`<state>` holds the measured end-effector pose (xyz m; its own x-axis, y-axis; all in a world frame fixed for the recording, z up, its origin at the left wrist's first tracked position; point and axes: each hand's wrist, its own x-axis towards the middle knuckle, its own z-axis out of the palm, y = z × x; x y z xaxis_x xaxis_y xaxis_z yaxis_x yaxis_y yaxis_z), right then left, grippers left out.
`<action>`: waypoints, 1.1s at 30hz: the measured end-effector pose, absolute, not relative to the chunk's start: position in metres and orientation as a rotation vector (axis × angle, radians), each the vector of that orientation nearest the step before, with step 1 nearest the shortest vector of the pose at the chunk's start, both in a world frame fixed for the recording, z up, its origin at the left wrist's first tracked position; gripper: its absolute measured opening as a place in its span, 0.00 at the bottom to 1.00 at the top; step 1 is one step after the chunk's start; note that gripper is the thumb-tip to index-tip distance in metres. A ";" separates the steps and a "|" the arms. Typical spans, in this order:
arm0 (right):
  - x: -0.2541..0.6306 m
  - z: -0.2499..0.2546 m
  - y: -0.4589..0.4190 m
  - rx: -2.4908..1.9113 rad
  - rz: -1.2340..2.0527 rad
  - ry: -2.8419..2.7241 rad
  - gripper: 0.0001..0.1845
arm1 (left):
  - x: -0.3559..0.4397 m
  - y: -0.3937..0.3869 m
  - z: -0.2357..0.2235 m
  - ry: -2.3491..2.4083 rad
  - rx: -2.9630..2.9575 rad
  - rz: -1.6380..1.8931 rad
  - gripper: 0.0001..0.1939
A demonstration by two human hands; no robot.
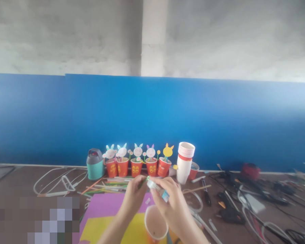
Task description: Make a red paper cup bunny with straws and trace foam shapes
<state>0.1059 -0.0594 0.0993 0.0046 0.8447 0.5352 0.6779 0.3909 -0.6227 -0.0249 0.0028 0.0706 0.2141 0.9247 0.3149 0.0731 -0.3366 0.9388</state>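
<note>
My right hand is closed around a small white object with a blue patch; its kind is not clear, though it looks like a small tube or bottle. My left hand pinches something thin and green at the white object's tip, and the fingers hide most of it. Below the right hand stands a paper cup, its opening facing up. Under both hands lie a purple sheet and a yellow sheet of paper.
Behind my hands stands a row of red paper cups with paper animal faces. A white cup stack is to their right, a teal device to their left. Colored sticks lie in front. A glue gun and cables spread rightward.
</note>
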 end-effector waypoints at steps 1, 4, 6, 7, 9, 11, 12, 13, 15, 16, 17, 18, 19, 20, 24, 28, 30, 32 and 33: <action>0.107 0.099 -0.059 -1.347 0.237 -1.728 0.15 | -0.025 0.002 0.073 0.919 1.590 1.218 0.12; 0.109 0.100 -0.059 -1.346 0.269 -1.729 0.16 | -0.026 -0.002 0.081 0.884 1.552 1.178 0.14; 0.110 0.101 -0.059 -1.336 0.280 -1.728 0.16 | -0.027 -0.005 0.083 0.884 1.524 1.175 0.13; 0.111 0.101 -0.058 -1.333 0.286 -1.727 0.16 | -0.027 -0.005 0.084 0.879 1.498 1.175 0.12; 0.112 0.100 -0.057 -1.333 0.304 -1.726 0.16 | -0.027 -0.006 0.083 0.858 1.420 1.174 0.11; 0.114 0.100 -0.056 -1.339 0.333 -1.715 0.16 | -0.027 -0.004 0.081 0.844 1.342 1.176 0.12; 0.115 0.100 -0.055 -1.340 0.349 -1.707 0.16 | -0.027 -0.003 0.079 0.844 1.307 1.171 0.13; 0.116 0.101 -0.055 -1.338 0.364 -1.700 0.16 | -0.026 -0.001 0.078 0.849 1.278 1.164 0.14; 0.116 0.101 -0.056 -1.326 0.386 -1.695 0.16 | -0.026 0.001 0.075 0.864 1.243 1.156 0.17; 0.116 0.102 -0.056 -1.317 0.394 -1.700 0.16 | -0.026 0.002 0.074 0.868 1.239 1.158 0.20; 0.116 0.103 -0.057 -1.306 0.399 -1.712 0.16 | -0.025 0.003 0.073 0.871 1.244 1.161 0.21; 0.115 0.103 -0.058 -1.295 0.400 -1.732 0.16 | -0.025 0.003 0.073 0.873 1.254 1.173 0.23; 0.114 0.104 -0.058 -1.287 0.396 -1.755 0.16 | -0.025 0.002 0.073 0.875 1.263 1.189 0.23; 0.113 0.104 -0.059 -1.284 0.387 -1.778 0.16 | -0.025 0.001 0.073 0.879 1.269 1.207 0.23; 0.110 0.103 -0.061 -1.313 0.292 -1.793 0.17 | -0.022 -0.004 0.072 0.901 1.308 1.305 0.21; 0.109 0.102 -0.062 -1.367 0.222 -1.778 0.16 | -0.022 -0.003 0.069 0.893 1.301 1.361 0.20; 0.109 0.102 -0.061 -1.385 0.206 -1.766 0.16 | -0.024 -0.001 0.068 0.881 1.281 1.384 0.19; 0.111 0.101 -0.060 -1.394 0.192 -1.758 0.16 | -0.026 0.000 0.070 0.850 1.232 1.372 0.18; 0.111 0.100 -0.058 -1.395 0.184 -1.757 0.16 | -0.027 0.000 0.071 0.817 1.191 1.346 0.17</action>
<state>0.1113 -0.0584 0.1003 -0.0030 0.8514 0.5245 0.7244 0.3635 -0.5858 -0.0269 -0.0003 0.0710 0.1141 0.9747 0.1924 -0.2796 -0.1544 0.9476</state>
